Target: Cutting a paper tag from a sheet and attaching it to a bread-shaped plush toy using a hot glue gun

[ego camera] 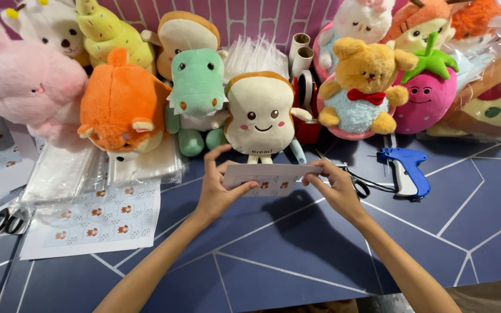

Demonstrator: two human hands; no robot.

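Observation:
My left hand [220, 186] and my right hand [333, 186] hold a small white paper strip [271, 175] with little brown printed stickers between them, above the dark blue table [297, 249]. Each hand pinches one end of the strip. Just behind it stands a bread-slice plush toy [260, 113] with a smiling face. The strip hides the toy's feet.
A row of plush toys lines the back: pink [27, 81], orange [122, 107], green crocodile [197, 87], yellow bear [362, 81], strawberry [427, 95]. A sticker sheet [97, 217] and clear bags [59, 171] lie left, with scissors [7, 220]. A blue tagging gun [406, 171] lies right.

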